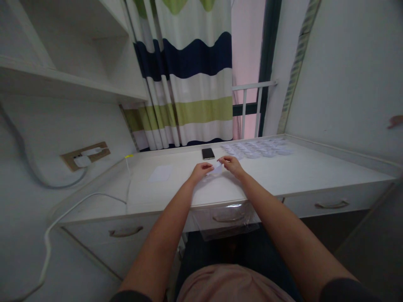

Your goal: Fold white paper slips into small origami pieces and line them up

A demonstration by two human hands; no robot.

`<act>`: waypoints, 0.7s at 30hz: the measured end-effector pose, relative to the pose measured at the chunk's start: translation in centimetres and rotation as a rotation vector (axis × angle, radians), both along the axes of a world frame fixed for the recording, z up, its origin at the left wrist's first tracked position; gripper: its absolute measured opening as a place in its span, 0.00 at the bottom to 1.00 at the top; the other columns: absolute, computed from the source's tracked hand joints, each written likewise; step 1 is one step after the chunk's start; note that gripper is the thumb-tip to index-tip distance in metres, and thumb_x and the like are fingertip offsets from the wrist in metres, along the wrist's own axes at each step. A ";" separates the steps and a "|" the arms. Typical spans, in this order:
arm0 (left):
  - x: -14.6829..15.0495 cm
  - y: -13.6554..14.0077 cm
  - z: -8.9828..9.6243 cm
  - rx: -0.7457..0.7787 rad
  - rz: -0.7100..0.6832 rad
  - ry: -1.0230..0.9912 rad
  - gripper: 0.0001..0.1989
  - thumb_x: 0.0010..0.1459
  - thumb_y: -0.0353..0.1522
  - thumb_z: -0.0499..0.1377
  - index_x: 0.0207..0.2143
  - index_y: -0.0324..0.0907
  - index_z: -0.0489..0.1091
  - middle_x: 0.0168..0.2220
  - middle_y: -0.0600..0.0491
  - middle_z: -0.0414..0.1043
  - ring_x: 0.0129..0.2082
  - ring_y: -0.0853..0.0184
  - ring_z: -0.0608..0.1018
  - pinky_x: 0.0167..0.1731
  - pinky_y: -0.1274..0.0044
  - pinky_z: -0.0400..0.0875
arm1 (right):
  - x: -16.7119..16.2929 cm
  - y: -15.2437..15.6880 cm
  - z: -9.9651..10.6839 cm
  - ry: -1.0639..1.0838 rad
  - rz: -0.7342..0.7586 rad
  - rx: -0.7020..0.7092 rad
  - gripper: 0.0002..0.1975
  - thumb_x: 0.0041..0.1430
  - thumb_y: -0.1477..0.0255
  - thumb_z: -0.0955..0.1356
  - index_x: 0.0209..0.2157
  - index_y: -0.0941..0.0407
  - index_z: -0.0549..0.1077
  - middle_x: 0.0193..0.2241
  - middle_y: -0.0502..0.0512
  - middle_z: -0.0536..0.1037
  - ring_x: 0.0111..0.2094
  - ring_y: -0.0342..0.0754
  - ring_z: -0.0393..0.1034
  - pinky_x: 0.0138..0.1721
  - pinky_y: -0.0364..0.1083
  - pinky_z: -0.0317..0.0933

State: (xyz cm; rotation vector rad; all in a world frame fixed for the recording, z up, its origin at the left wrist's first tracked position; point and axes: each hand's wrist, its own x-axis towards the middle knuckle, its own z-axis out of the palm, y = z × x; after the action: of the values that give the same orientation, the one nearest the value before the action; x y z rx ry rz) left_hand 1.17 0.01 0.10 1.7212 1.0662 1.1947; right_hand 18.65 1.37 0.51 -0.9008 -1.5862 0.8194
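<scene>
Between my two hands, just above the white desktop, is a small piece of white paper (215,169). My left hand (201,170) pinches its left side, the fingers closed together. At the paper's upper right edge, my right hand (231,165) grips it between thumb and fingers. A dark phone (208,154) lies flat behind my hands. Farther right, several rows of small folded white papers (256,148) cover the back of the desk. To the left, a stack or sheet of flat white paper (160,173) rests on the surface.
A clear plastic sheet (225,220) hangs over the front edge, across a drawer handle. A white cable (94,194) runs along the left side below a wall socket (85,156). Shelving (78,79) overhangs at upper left. Someone's fingers (395,121) show at the far right.
</scene>
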 end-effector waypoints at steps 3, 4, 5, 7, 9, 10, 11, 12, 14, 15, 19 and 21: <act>0.1 0.3 -0.2 0.145 0.049 0.078 0.09 0.42 0.35 0.62 0.24 0.37 0.70 0.23 0.54 0.69 0.26 0.72 0.69 0.29 0.79 0.64 | -0.4 -0.1 -0.2 0.080 0.061 -0.022 0.19 0.41 0.57 0.69 0.30 0.58 0.71 0.20 0.48 0.68 0.19 0.40 0.63 0.21 0.42 0.59; 0.2 0.3 -0.2 0.184 0.064 0.082 0.08 0.43 0.34 0.61 0.24 0.37 0.69 0.23 0.55 0.68 0.26 0.72 0.69 0.30 0.80 0.64 | -0.5 -0.1 -0.3 0.121 0.070 -0.017 0.20 0.39 0.58 0.70 0.32 0.57 0.70 0.23 0.48 0.69 0.20 0.41 0.65 0.22 0.42 0.61; 0.2 0.3 -0.2 0.213 0.081 0.079 0.07 0.44 0.33 0.61 0.24 0.37 0.68 0.23 0.55 0.68 0.25 0.73 0.68 0.29 0.80 0.63 | -0.6 -0.1 -0.4 0.160 0.073 -0.008 0.21 0.37 0.60 0.71 0.33 0.56 0.68 0.25 0.48 0.69 0.22 0.41 0.67 0.24 0.43 0.63; 0.3 0.2 -0.2 0.240 0.104 0.078 0.06 0.44 0.31 0.60 0.26 0.38 0.67 0.23 0.57 0.65 0.24 0.75 0.67 0.28 0.82 0.63 | -0.8 0.0 -0.6 0.215 0.063 0.014 0.24 0.33 0.62 0.73 0.34 0.55 0.65 0.29 0.47 0.68 0.24 0.41 0.68 0.27 0.44 0.65; 0.5 -0.1 -0.2 0.235 0.099 0.085 0.07 0.44 0.31 0.60 0.28 0.39 0.66 0.23 0.58 0.64 0.22 0.76 0.66 0.24 0.83 0.62 | -1.0 0.2 -0.9 0.225 0.053 0.033 0.24 0.31 0.64 0.74 0.31 0.55 0.64 0.29 0.46 0.67 0.24 0.40 0.67 0.28 0.45 0.66; 0.7 -0.2 -0.2 0.225 0.086 0.088 0.08 0.45 0.32 0.60 0.28 0.39 0.65 0.24 0.58 0.64 0.21 0.77 0.66 0.21 0.84 0.61 | -1.1 0.3 -1.0 0.211 0.057 0.039 0.23 0.31 0.64 0.74 0.29 0.55 0.63 0.29 0.46 0.66 0.24 0.40 0.67 0.27 0.44 0.66; 0.8 -0.4 -0.2 0.212 0.067 0.091 0.09 0.46 0.33 0.60 0.29 0.39 0.64 0.25 0.57 0.64 0.20 0.77 0.66 0.19 0.84 0.60 | -1.3 0.3 -1.1 0.183 0.070 0.041 0.22 0.31 0.64 0.74 0.28 0.55 0.63 0.28 0.46 0.66 0.24 0.40 0.66 0.27 0.44 0.65; 0.9 -0.5 -0.2 0.201 0.045 0.090 0.10 0.46 0.34 0.60 0.29 0.39 0.64 0.26 0.57 0.65 0.19 0.78 0.66 0.17 0.85 0.59 | -1.4 0.4 -1.2 0.150 0.089 0.040 0.20 0.31 0.64 0.74 0.26 0.56 0.63 0.27 0.46 0.66 0.24 0.40 0.66 0.26 0.43 0.65; 1.0 -0.7 -0.2 0.178 0.004 0.071 0.11 0.46 0.36 0.60 0.29 0.39 0.63 0.29 0.56 0.65 0.18 0.79 0.66 0.16 0.85 0.59 | -1.5 0.3 -1.2 0.099 0.134 0.034 0.19 0.33 0.65 0.73 0.25 0.56 0.64 0.26 0.46 0.66 0.24 0.39 0.65 0.25 0.42 0.64; 1.1 -0.8 -0.2 0.162 -0.015 0.051 0.12 0.46 0.36 0.61 0.30 0.39 0.63 0.31 0.56 0.66 0.19 0.80 0.67 0.16 0.85 0.60 | -1.5 0.3 -1.2 0.089 0.154 0.028 0.18 0.33 0.65 0.73 0.26 0.56 0.65 0.27 0.47 0.67 0.24 0.39 0.65 0.25 0.42 0.63; 1.2 -0.8 -0.3 0.055 -0.081 -0.037 0.16 0.42 0.35 0.64 0.32 0.39 0.62 0.34 0.55 0.66 0.22 0.78 0.71 0.20 0.84 0.66 | -1.6 0.0 -1.1 0.113 0.207 -0.009 0.18 0.34 0.65 0.73 0.27 0.56 0.66 0.30 0.48 0.68 0.24 0.39 0.66 0.25 0.42 0.64; 1.2 -0.8 -0.2 0.017 -0.102 -0.060 0.18 0.40 0.33 0.65 0.32 0.39 0.61 0.33 0.55 0.67 0.23 0.76 0.72 0.21 0.83 0.67 | -1.5 -0.2 -1.1 0.131 0.237 -0.024 0.18 0.34 0.66 0.73 0.27 0.56 0.66 0.30 0.48 0.69 0.25 0.40 0.66 0.27 0.43 0.65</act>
State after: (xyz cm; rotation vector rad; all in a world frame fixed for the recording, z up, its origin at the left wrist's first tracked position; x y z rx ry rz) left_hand 2.32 -0.80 -0.14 1.7213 0.9241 1.1860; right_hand 17.14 1.19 -0.58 -0.6692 -1.5892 1.0447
